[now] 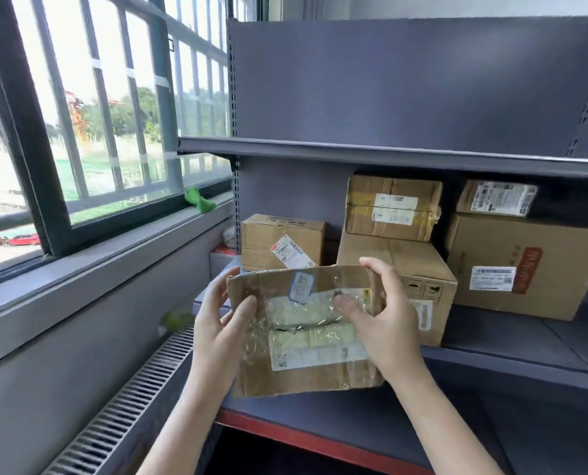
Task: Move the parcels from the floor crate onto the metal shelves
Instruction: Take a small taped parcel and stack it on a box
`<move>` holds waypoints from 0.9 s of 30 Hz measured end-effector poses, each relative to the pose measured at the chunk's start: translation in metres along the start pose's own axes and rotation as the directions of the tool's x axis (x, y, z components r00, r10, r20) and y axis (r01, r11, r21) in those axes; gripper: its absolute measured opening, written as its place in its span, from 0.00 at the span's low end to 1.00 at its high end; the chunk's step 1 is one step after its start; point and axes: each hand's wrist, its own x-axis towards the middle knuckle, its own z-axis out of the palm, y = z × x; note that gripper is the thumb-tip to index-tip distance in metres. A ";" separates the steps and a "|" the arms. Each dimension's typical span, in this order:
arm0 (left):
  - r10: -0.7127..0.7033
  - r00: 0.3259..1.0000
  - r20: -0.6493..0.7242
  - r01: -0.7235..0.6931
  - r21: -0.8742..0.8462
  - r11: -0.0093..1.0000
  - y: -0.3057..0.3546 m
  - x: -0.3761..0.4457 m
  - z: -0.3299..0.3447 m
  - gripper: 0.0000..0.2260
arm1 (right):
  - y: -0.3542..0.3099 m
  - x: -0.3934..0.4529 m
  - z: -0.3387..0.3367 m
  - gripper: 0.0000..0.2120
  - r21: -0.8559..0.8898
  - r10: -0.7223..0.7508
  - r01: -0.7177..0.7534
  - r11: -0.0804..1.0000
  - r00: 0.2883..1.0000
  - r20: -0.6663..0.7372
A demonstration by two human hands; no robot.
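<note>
**Parcel held at shelf height, both hands**

The flat taped parcel [306, 330] was held in the air in front of the middle shelf [512, 341], tilted with its labelled face toward the camera. Left hand [220, 323] gripped the left edge, thumb curled over the front face, fingers behind and out of sight. Right hand [385, 320] gripped the upper right corner, thumb pressed on the front label, fingers wrapped over the top edge.

Behind the parcel, the shelf already carried boxes: a small box [282, 241] at the left, a larger carton [419, 279] just right of it with a taped box [392, 207] stacked on top, and a big carton [525, 265] further right bearing a small labelled packet [498, 198]. The held parcel hid the lower front of the small box and part of the larger carton.

Upper shelf [388, 150] showed only its edge. A barred window [90, 114] stood at left, a green object [200, 200] on its sill, a radiator grille [124, 406] below.
</note>
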 end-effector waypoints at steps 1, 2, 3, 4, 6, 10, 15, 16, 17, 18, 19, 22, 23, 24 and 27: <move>-0.010 1.000 0.005 0.010 -0.008 1.000 -0.006 0.014 -0.007 0.19 | 0.001 0.006 0.015 0.25 -0.009 0.002 -0.002 1.000 1.000 -0.016; -0.020 1.000 0.016 0.020 -0.010 1.000 -0.012 0.028 -0.015 0.19 | 0.002 0.012 0.030 0.25 -0.013 0.007 -0.007 1.000 0.999 -0.033; -0.026 0.999 0.030 0.026 -0.007 1.000 -0.017 0.042 -0.023 0.18 | 0.003 0.018 0.044 0.25 -0.009 0.013 -0.013 1.000 0.999 -0.045; -0.033 0.998 0.045 0.033 -0.004 0.999 -0.023 0.057 -0.031 0.17 | 0.004 0.024 0.059 0.25 -0.002 0.020 -0.020 1.000 0.998 -0.054; -0.061 0.995 0.079 0.061 -0.001 0.998 -0.035 0.084 -0.047 0.16 | 0.006 0.035 0.086 0.24 0.003 0.039 -0.039 0.999 0.997 -0.071; -0.106 0.982 0.158 0.108 -0.006 0.994 -0.059 0.131 -0.066 0.16 | 0.017 0.052 0.126 0.25 -0.004 0.080 -0.082 0.997 0.989 -0.124; -0.074 0.976 0.206 0.077 -0.005 0.997 -0.086 0.158 -0.058 0.19 | 0.034 0.069 0.142 0.25 -0.034 0.117 -0.124 0.992 0.979 -0.167; -0.073 0.977 0.202 0.077 -0.009 0.997 -0.089 0.161 -0.056 0.19 | 0.036 0.073 0.144 0.25 -0.039 0.114 -0.123 0.992 0.979 -0.170; -0.072 0.979 0.193 0.076 -0.013 0.997 -0.093 0.165 -0.054 0.19 | 0.039 0.076 0.146 0.25 -0.043 0.108 -0.117 0.992 0.979 -0.173; -0.069 0.981 0.181 0.073 -0.017 0.997 -0.096 0.168 -0.051 0.19 | 0.041 0.080 0.148 0.26 -0.045 0.101 -0.110 0.993 0.979 -0.177; -0.062 0.984 0.169 0.066 -0.015 0.998 -0.100 0.173 -0.048 0.19 | 0.044 0.084 0.150 0.26 -0.043 0.095 -0.104 0.994 0.979 -0.182; -0.018 0.990 0.142 0.016 0.016 1.000 -0.110 0.195 -0.036 0.19 | 0.054 0.107 0.156 0.27 -0.024 0.058 -0.064 0.998 0.976 -0.208; -0.007 0.991 0.132 0.005 0.018 1.000 -0.114 0.208 -0.030 0.18 | 0.059 0.119 0.159 0.27 -0.014 0.043 -0.047 0.999 0.976 -0.212; 0.004 0.992 0.123 -0.007 0.023 1.000 -0.119 0.225 -0.023 0.17 | 0.064 0.134 0.163 0.26 0.002 0.028 -0.028 1.000 0.976 -0.218; 0.046 0.993 0.106 -0.054 0.076 0.996 -0.135 0.284 -0.001 0.12 | 0.084 0.188 0.177 0.25 0.033 -0.010 0.019 0.999 0.967 -0.254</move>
